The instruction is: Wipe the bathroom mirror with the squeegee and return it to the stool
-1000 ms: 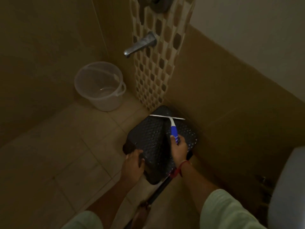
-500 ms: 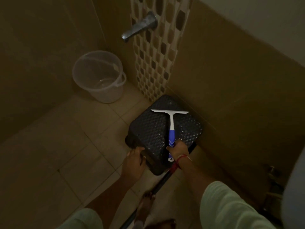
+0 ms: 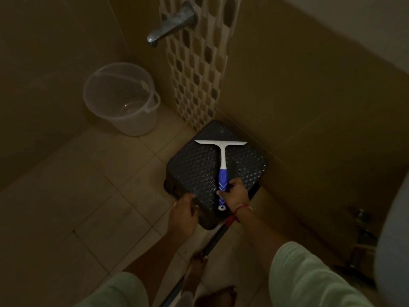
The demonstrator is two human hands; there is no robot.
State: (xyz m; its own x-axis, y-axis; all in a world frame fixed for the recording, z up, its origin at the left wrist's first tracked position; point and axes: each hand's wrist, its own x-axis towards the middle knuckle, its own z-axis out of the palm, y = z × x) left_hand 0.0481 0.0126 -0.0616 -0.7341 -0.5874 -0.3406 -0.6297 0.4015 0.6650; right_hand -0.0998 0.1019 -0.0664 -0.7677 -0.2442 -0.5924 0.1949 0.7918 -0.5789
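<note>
Right fingers: the fingers of the right hand [image 3: 235,193] curl narrowly around the blue grip of the squeegee [image 3: 222,163], near its lower end; the thumb lies across the grip.
Left fingers: the left hand [image 3: 182,212] bends over the near left edge of the stool [image 3: 197,171]; the fingertips are hidden under the rim, so how tightly they close cannot be told.
Squeegee: one, lying flat on the stool top, white blade at the far side, handle pointing toward the person, its end just past the near edge.
Stool: one, dark, with a bumpy top, standing in the corner against the tiled wall.
Wrist: a red thread [image 3: 240,208] goes around the right wrist.
Pole: one dark pole [image 3: 213,241] runs on the floor from under the stool toward the person.
Bucket: one clear bucket [image 3: 121,98] stands well apart, to the left, below one metal tap [image 3: 171,26].
Sleeves: two, pale green.
</note>
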